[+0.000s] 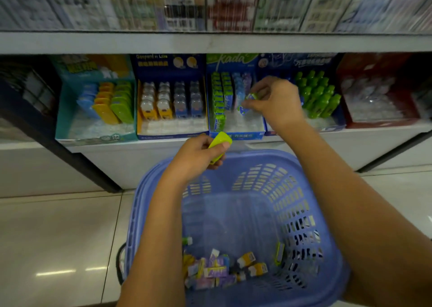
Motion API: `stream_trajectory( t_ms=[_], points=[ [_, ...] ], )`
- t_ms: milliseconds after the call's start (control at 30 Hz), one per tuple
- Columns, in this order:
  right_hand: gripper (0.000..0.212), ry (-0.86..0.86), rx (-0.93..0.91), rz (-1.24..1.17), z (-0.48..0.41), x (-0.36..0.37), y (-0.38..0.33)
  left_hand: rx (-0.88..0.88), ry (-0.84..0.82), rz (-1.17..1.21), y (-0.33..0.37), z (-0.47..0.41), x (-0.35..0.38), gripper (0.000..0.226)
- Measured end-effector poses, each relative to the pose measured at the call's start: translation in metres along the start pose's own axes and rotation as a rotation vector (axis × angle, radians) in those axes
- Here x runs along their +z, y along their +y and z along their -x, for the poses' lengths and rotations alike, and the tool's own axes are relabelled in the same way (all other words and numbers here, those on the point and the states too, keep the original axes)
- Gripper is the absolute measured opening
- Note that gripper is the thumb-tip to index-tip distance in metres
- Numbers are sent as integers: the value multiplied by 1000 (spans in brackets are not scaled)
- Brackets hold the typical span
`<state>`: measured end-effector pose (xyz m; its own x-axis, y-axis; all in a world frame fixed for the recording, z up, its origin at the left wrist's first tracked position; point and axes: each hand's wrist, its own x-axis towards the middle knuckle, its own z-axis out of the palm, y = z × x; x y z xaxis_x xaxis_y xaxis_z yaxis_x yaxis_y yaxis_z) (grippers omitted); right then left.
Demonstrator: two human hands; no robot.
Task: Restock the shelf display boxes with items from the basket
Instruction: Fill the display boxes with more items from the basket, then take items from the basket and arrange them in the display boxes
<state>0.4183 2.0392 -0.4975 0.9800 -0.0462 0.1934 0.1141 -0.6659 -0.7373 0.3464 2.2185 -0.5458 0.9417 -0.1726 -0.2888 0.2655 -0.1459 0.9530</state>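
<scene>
Glossy pale floor tiles [58, 236] run up to a white shop shelf [350, 140], whose ledge carries a row of open display boxes under a second, blurred shelf of hanging packs [210, 7]. Directly below both forearms stands a lavender-blue plastic basket [292, 204] with slotted walls; a heap of small loose packets [222, 267] lies on its bottom, nearer the body than either hand. The left hand [198, 157] hovers over the basket's far rim, fingers and thumb curled round a lime-green case [221, 140]. Beyond and to the right of it, the right hand [278, 103] reaches over the blue display box [236, 135], pinching a small blue-and-green packet [251, 96] at its fingertips, with another packet [243, 109] just beneath; motion blur hides how that second one is held. Left of the right hand, green packets stand in rows inside the same box. Further left sit a dark-blue box of small bottles [173, 135] and a teal box [93, 133]. Right of the right hand are green bottles [320, 96], then a red box [378, 119].
</scene>
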Motion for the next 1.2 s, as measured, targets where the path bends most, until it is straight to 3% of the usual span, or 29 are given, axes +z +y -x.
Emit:
stream_trajectory(
  t_ms=[233, 567, 800, 933, 1000, 1067, 1200],
  points=[
    [26, -114, -185, 167, -14, 20, -9, 11, 191, 46, -2, -4, -20, 26],
    [22, -277, -110, 182, -33, 26, -6, -13, 266, 59, -7, -8, -36, 30],
    [29, -385, -24, 426, -49, 29, -21, 13, 259, 189, 1, -5, -37, 10],
    [22, -374, -54, 535, -42, 23, -34, 89, 277, 319, 5, 4, -47, 20],
    [17, -219, -136, 392, -27, 23, -39, 132, 301, 324, 5, 9, -56, 22],
    [12, -147, -191, 103, -7, 31, -54, 191, 336, 315, 4, 13, -66, 20],
    [12, -484, -174, -231, 18, 64, -90, 292, 369, 350, 5, 20, -85, 16]
  ],
)
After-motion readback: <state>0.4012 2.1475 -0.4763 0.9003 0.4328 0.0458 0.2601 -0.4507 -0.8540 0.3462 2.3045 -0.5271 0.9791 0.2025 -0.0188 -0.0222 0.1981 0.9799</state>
